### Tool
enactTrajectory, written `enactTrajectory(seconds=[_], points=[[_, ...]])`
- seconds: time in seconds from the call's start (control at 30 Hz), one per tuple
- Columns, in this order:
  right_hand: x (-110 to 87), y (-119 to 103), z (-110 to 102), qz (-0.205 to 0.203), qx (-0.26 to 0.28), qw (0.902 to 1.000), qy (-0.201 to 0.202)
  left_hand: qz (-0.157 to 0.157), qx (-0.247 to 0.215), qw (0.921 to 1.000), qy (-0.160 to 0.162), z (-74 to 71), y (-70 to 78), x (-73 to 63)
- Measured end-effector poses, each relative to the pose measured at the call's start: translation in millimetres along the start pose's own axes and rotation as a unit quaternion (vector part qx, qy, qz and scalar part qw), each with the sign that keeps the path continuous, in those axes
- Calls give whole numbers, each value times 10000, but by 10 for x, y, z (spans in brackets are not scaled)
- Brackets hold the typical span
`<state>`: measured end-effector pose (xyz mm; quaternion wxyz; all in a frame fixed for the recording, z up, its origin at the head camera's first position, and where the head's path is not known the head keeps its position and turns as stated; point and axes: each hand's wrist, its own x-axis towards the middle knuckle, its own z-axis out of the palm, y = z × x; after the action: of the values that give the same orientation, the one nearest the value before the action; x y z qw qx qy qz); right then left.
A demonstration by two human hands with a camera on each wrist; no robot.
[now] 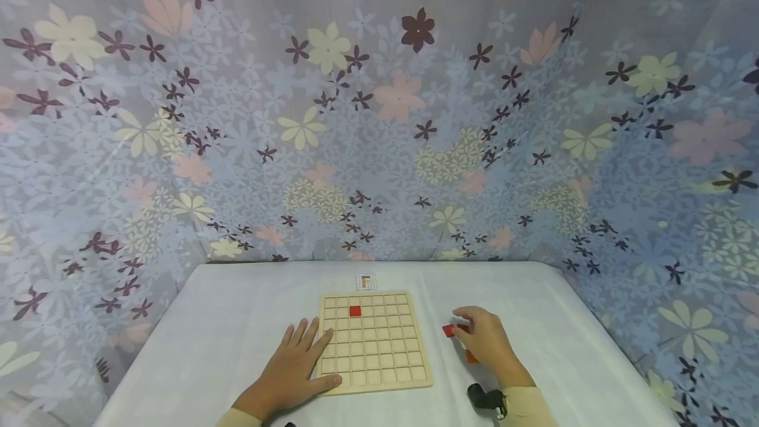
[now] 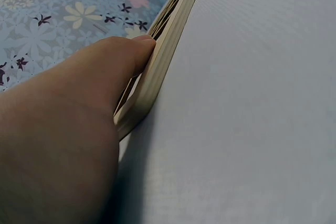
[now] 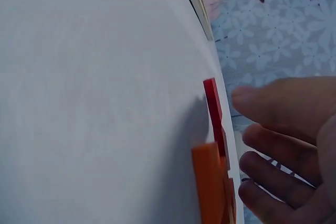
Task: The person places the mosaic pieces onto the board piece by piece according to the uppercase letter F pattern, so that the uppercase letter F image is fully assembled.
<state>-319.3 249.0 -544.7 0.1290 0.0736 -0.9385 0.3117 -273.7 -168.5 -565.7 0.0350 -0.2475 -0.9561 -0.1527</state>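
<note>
A pale wooden grid board (image 1: 381, 356) lies on the table, with one red square tile (image 1: 355, 311) in its upper rows. My left hand (image 1: 290, 369) rests flat across the board's left edge, fingers spread; in the left wrist view its thumb (image 2: 139, 51) touches the rim. Right of the board, my right hand (image 1: 487, 341) hovers over loose tiles with fingers loosely bent. In the right wrist view its fingers hold nothing and are near red tiles (image 3: 212, 98) and a thicker orange piece (image 3: 207, 182). The hand partly hides this group in the head view.
A small card (image 1: 366, 282) with a coloured grid pattern lies just beyond the board's far edge. White cloth (image 1: 249, 302) covers the table. Floral curtains (image 1: 379, 150) hang around its back and sides. A black device (image 1: 486, 399) sits by the right wrist.
</note>
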Motion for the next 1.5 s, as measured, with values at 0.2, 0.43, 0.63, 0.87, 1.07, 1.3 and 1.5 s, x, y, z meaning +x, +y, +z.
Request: enactTrajectory(seconds=[0.2, 0.43, 0.63, 0.87, 1.07, 1.3, 1.5], points=[[-36, 104, 19, 237, 49, 9986, -470, -13, 51, 10000, -3, 28, -24, 0], [-66, 122, 88, 241, 94, 9980, -583, -10, 128, 9999, 57, 32, -26, -23], [-84, 111, 95, 58, -3, 9987, -500, -50, 56, 10000, -25, 14, -11, -15], [-81, 102, 106, -170, -133, 9989, -410, -35, 2, 10000, -12, -1, -1, 2], [-80, 101, 123, -243, -226, 9987, -378, -45, -43, 10000, -21, -2, 8, -1], [-104, 103, 122, -434, -263, 9984, -250, -20, 56, 10000, 9, 17, -6, 8], [-115, 110, 110, -630, -250, 9976, -127, 22, 34, 10000, 78, 40, -16, 11]])
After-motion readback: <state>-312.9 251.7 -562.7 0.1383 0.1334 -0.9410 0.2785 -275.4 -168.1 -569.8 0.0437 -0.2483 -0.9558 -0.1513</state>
